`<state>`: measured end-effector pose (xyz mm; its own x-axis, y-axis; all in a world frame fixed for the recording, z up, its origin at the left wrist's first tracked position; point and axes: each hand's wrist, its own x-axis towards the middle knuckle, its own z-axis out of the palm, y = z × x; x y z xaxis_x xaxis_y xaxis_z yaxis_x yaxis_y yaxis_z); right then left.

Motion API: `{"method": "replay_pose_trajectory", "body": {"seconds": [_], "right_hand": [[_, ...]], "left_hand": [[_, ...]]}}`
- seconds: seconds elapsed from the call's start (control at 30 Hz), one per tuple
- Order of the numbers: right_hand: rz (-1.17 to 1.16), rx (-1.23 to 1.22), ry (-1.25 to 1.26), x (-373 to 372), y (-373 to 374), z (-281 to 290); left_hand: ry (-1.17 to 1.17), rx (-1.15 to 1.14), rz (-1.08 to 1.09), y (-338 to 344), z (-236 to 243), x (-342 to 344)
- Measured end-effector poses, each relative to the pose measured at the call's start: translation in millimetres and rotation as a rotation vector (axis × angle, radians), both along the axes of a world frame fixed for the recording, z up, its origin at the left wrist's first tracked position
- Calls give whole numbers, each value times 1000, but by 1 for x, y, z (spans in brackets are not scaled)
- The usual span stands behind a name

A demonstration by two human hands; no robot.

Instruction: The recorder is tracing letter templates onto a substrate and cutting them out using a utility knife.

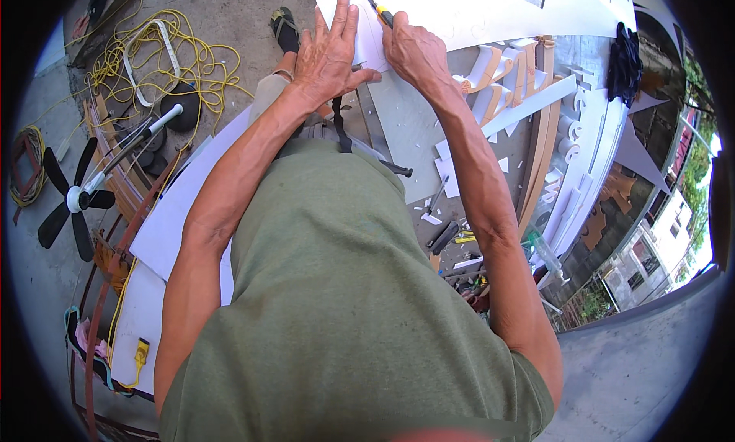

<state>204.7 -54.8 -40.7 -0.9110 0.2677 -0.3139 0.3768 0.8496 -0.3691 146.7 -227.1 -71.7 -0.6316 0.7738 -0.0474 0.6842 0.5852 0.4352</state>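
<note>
L hand (pixel 328 55) spread flat on white sheet (pixel 459 13); R hand (pixel 413 51) grips cutter (pixel 380 11), blade tip hidden.

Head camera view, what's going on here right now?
A person leans over a workbench. The left hand lies flat on a white sheet, pressing it down. The right hand grips a yellow-and-black utility knife with its tip on the sheet. White offcuts and hand tools lie on the bench; a fan and yellow cord lie on the floor.
</note>
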Motion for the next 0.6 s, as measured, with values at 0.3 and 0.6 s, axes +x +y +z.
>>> {"method": "replay_pose_trajectory", "body": {"seconds": [0.3,0.6], "right_hand": [[9,16,-74,1,-3,14],[41,42,-128,4,-2,19]], "left_hand": [[31,-51,24,7,6,4],[43,-48,38,8,6,5]]}}
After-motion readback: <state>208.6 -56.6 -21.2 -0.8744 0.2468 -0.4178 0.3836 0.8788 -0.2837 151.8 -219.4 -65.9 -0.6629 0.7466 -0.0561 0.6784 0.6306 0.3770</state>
